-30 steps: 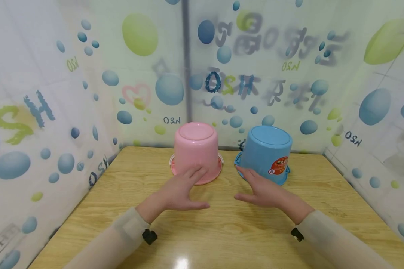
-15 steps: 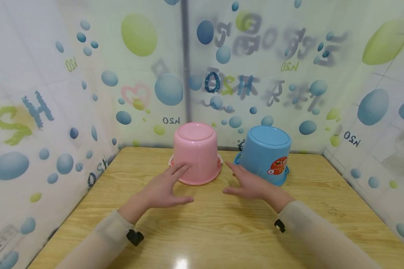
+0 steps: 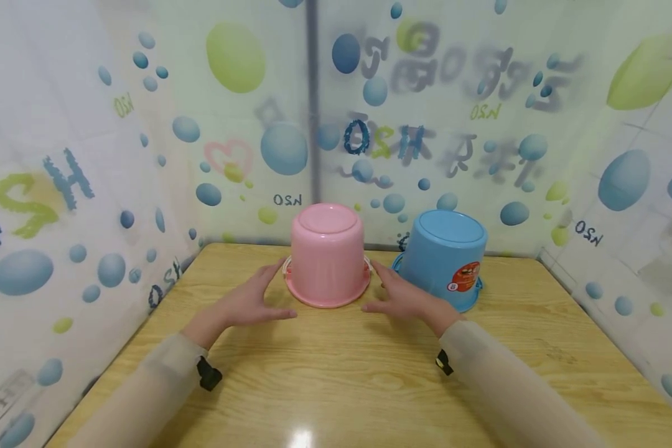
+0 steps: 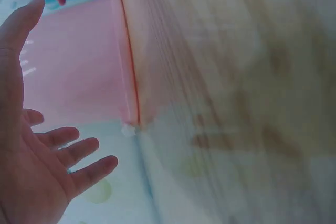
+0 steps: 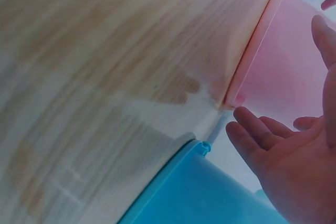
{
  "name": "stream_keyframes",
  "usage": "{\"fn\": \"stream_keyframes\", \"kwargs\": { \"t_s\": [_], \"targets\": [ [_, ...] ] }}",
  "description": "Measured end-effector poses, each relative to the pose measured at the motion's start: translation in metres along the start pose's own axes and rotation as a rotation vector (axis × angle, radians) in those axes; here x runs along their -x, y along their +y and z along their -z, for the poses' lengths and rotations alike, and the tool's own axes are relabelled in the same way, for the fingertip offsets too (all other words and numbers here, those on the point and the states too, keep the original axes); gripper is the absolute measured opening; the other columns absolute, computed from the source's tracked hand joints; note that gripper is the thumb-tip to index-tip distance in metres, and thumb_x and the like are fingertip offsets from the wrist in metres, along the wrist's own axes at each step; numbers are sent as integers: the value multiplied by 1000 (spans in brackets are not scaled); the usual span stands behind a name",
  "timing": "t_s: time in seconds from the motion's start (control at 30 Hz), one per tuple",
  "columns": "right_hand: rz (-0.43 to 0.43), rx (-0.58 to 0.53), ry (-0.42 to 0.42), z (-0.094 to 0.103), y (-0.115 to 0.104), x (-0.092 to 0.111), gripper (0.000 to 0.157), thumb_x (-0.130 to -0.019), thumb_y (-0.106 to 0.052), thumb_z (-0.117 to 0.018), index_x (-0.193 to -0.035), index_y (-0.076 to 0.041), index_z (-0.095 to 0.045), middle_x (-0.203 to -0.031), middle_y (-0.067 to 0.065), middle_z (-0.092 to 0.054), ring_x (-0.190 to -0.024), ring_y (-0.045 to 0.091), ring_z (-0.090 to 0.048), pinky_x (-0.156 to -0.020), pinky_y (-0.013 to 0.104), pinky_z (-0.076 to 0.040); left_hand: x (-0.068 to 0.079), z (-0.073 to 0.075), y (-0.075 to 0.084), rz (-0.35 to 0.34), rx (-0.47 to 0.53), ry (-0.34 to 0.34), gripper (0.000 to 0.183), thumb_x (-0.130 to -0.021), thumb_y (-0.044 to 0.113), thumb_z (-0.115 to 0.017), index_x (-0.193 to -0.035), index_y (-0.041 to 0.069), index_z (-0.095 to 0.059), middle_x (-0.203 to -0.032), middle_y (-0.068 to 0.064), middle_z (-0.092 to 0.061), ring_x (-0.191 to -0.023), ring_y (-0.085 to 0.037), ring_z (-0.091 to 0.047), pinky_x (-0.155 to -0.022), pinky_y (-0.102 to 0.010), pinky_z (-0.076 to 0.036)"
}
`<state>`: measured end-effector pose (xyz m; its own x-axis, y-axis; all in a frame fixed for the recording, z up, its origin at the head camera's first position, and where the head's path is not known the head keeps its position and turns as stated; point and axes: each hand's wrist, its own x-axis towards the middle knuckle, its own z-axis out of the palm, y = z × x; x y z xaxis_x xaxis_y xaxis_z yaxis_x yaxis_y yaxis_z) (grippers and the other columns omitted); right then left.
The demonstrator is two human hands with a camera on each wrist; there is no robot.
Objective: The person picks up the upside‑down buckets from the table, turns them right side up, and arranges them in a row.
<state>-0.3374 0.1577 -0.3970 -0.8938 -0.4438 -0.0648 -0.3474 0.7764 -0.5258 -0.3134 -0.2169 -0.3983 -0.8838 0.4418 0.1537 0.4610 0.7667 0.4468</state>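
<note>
A pink bucket stands upside down on the wooden table, its rim down and its white handle low around the sides. My left hand is at its left side, fingers extended and thumb spread apart. On the other side, between the two buckets, my right hand reaches forward with its fingers straight and thumb out. The left wrist view shows the left palm facing the pink wall, holding nothing. In the right wrist view the right palm faces the same bucket, also holding nothing.
A blue bucket with a red label is upside down to the right, close behind my right hand. The wooden table meets a patterned curtain at the back, and similar curtains hang on both sides.
Both hands have shifted left. My left hand has gone from in front of the pink bucket to its left side; my right has left the blue bucket's front for the gap. The buckets stay put.
</note>
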Motion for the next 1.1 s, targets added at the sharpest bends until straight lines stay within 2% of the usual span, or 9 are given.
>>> {"fn": "stream_keyframes", "kwargs": {
  "t_s": [0.17,0.33,0.6,0.77,0.87,1.0,1.1],
  "targets": [
    [33,-45,14,-2,5,-18,116,-87,-54,-77,-165,-17,1,-172,11,-10,-157,34,-16,-124,56,-24,-21,-1,-19,34,44,-64,133,-73,73,-78,-165,22,3,-169,-20,-16,-155,-41,-20,-121,-62,-27],
    [15,-86,16,-3,5,-31,119,-85,-45,-82,-165,-12,0,-171,14,-9,-158,36,-12,-125,58,-21,-42,-6,-30,62,60,-99,137,-72,68,-82,-165,15,3,-169,-22,-15,-155,-43,-18,-122,-62,-23],
    [-37,-90,5,-4,7,-47,125,-81,-44,-86,-165,-12,0,-171,14,-12,-158,36,-10,-126,57,-19,-64,-13,-38,97,80,-133,141,-70,60,-88,-165,15,7,-170,-19,-13,-156,-41,-16,-124,-59,-20],
    [-29,-89,-10,-6,10,-54,128,-80,-44,-87,-165,-14,3,-170,16,-19,-157,35,-18,-125,55,-22,-71,-20,-43,129,89,-146,142,-68,62,-88,-164,28,12,-169,-19,-19,-155,-41,-21,-124,-60,-21],
    [-39,-74,-17,-8,9,-56,129,-79,-43,-87,-165,-18,6,-169,14,-21,-156,34,-22,-125,53,-23,-72,-21,-43,136,96,-147,142,-69,61,-88,-163,31,13,-168,-20,-22,-153,-42,-24,-123,-61,-22],
    [-54,-34,-5,-10,6,-59,130,-79,-41,-88,-165,-19,7,-167,17,-27,-153,34,-28,-125,51,-25,-71,-21,-40,94,155,-135,139,-74,48,-90,-163,29,15,-169,-21,-15,-154,-42,-20,-124,-60,-20],
    [-63,-33,6,-11,4,-59,131,-79,-39,-89,-165,-22,9,-166,18,-28,-153,36,-29,-124,52,-25,-70,-21,-40,58,200,-119,138,-76,40,-90,-162,31,17,-171,-18,-6,-156,-41,-14,-125,-60,-16]
  ]
}}
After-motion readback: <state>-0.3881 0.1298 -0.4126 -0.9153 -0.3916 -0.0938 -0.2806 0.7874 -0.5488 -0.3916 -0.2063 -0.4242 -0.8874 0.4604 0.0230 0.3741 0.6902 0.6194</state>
